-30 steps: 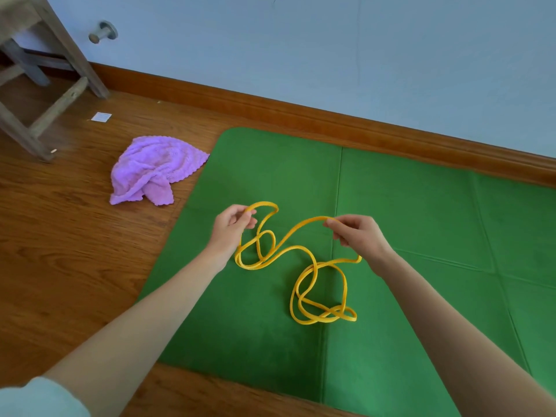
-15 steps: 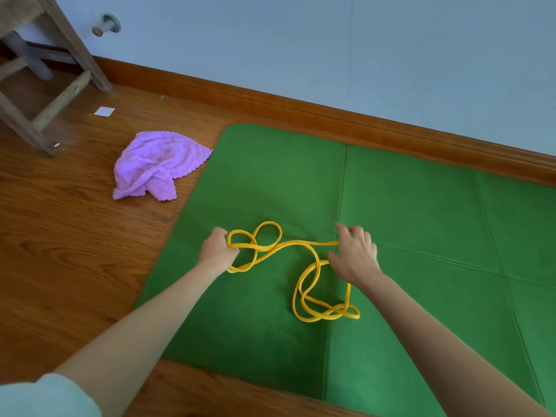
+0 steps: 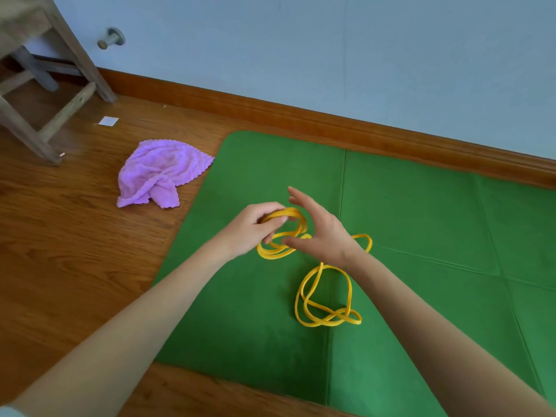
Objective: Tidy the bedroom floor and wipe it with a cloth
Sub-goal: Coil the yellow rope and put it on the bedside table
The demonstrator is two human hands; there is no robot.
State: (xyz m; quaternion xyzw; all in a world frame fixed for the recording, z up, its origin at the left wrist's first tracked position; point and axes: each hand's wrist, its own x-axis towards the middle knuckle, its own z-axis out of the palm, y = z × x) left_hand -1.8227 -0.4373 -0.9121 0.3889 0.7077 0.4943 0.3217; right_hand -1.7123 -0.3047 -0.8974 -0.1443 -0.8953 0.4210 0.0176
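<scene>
A: Why does the green mat (image 3: 406, 236) lie flat against the far skirting board?

B: It covers the right part of the wooden floor (image 3: 75, 266), and the person works over it, so whatever is being gathered has a soft bed to trail on. It probably gets lifted later, before any wiping.

B: At far left stands a wooden stool (image 3: 39, 94), well apart from the mat and out of the way.

A: And the purple cloth (image 3: 159, 173)?

B: It lies bunched on bare floor just beside the mat's left edge, untouched. It seems to wait there for the wiping step, which is not yet begun.

A: So what is in hand?

B: The yellow band (image 3: 328, 296). Its near part rests in loose loops on the mat; its far part is bundled between the hands, likely being coiled so it can be put away.

A: How do the hands hold it?

B: The left hand (image 3: 252, 230) has its fingers curled around several gathered loops. The right hand (image 3: 319, 233) is loose, fingers extended and spread beside the coil, thumb near the strands; it seems to guide the next loop rather than clench.

A: The smallest thing?

B: A white paper scrap (image 3: 108, 121) near the stool, still to be picked up.
</scene>
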